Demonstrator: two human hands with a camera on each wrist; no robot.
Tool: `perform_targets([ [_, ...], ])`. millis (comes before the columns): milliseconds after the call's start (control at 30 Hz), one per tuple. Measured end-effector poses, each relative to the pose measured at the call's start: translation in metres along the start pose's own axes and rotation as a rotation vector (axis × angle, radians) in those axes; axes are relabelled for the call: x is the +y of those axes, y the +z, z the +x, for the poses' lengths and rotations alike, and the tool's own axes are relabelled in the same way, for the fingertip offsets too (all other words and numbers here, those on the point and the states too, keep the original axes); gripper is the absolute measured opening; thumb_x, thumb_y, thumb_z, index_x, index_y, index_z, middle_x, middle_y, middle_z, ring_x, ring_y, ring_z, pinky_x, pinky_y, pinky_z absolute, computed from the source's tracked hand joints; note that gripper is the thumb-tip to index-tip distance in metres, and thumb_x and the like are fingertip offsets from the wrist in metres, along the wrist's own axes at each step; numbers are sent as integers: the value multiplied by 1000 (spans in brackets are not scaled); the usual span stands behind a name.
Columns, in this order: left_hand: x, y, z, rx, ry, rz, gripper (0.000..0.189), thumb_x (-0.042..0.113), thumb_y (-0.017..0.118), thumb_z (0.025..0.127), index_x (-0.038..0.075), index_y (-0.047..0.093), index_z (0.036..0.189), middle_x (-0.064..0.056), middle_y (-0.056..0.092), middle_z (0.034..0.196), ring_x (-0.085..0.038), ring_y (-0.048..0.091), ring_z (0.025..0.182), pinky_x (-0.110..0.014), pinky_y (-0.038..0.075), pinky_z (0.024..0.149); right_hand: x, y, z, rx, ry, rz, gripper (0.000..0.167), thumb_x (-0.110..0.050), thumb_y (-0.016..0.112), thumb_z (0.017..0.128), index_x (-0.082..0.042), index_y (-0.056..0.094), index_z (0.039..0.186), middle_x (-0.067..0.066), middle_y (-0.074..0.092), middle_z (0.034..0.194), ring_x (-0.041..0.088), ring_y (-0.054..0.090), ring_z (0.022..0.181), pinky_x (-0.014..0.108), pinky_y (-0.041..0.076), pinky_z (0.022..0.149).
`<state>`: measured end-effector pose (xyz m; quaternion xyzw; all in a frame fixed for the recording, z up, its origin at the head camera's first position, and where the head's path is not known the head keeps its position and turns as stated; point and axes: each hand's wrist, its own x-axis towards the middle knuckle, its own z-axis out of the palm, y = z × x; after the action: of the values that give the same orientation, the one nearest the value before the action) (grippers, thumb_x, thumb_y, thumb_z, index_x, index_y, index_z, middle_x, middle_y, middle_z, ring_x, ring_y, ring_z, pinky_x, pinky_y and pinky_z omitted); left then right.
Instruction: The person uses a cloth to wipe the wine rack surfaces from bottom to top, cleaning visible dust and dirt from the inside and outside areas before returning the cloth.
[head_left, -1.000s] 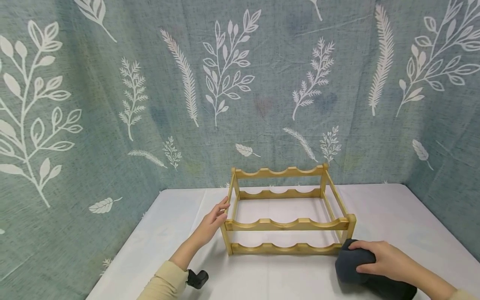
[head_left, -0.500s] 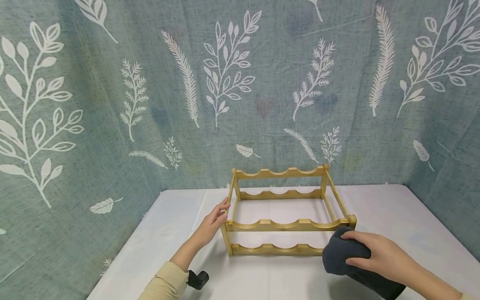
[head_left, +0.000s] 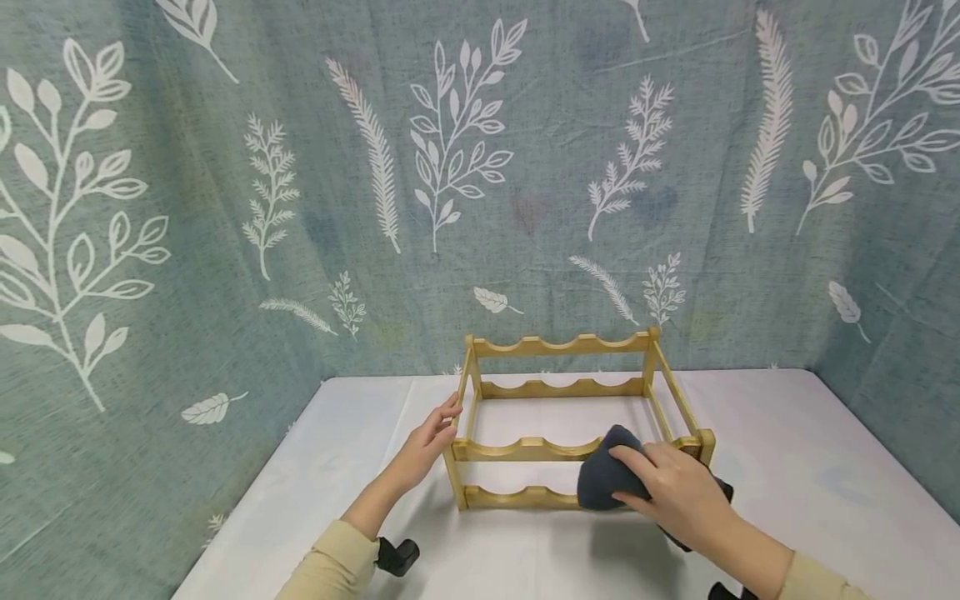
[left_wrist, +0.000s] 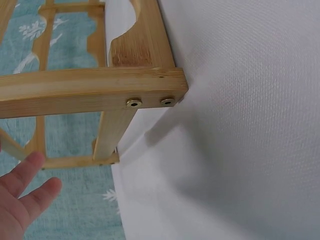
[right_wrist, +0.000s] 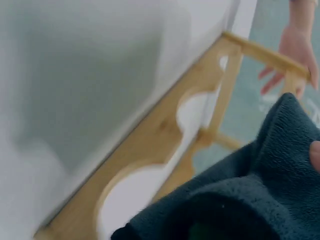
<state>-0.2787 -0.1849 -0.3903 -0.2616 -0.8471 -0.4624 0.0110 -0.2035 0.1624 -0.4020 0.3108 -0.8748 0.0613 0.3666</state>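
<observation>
Navy cloth partly hides the wooden rack.

Under the grip of our right hand, and reaching well past it on every side, we have a white-covered table. Directly on it stands an upright, scalloped two-tier wooden wine rack, behind that grip and running across to our left hand.

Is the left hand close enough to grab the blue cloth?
Probably not: the left hand is at the left of the wooden rack, while the right hand grips the blue cloth farther right.
</observation>
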Motion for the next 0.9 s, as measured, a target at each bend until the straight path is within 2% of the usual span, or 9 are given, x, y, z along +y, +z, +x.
perform_targets([
  [167, 2, 0, 1, -6, 4, -15, 35, 6, 38, 97, -9, 40, 128, -22, 19, 148, -42, 34, 128, -53, 31, 102, -28, 27, 22, 61, -122, 10, 57, -39, 84, 56, -15, 62, 103, 2, 58, 75, 14, 57, 66, 27, 50, 58],
  [333, 2, 0, 0, -7, -1, -12, 36, 7, 38, 97, -10, 39, 128, -23, 19, 148, -41, 32, 130, -52, 29, 103, -57, 52, 46, 123, -168, -4, 54, -40, 84, 59, -15, 62, 102, 4, 58, 73, 15, 57, 65, 27, 51, 59],
  [500, 3, -2, -1, -9, 0, 1, 36, 7, 38, 97, -9, 38, 130, -23, 19, 148, -37, 27, 133, -51, 28, 105, -84, 67, 70, 182, -196, -7, 54, -41, 84, 58, -17, 62, 101, 3, 56, 71, 15, 55, 63, 26, 50, 59],
  [733, 4, 0, -1, -14, -38, 4, 36, 9, 37, 98, -7, 38, 131, -21, 18, 149, -43, 37, 126, -54, 36, 98, -108, 79, 90, 160, -241, -63, 53, -43, 81, 62, -19, 63, 105, 1, 56, 72, 12, 52, 60, 23, 48, 57],
  [900, 8, -1, -3, -14, -57, 9, 37, 11, 36, 98, -6, 38, 131, -20, 19, 149, -41, 36, 127, -52, 33, 101, -102, 78, 83, 112, -216, -100, 54, -45, 80, 63, -20, 62, 107, 1, 56, 75, 14, 54, 65, 24, 49, 59],
])
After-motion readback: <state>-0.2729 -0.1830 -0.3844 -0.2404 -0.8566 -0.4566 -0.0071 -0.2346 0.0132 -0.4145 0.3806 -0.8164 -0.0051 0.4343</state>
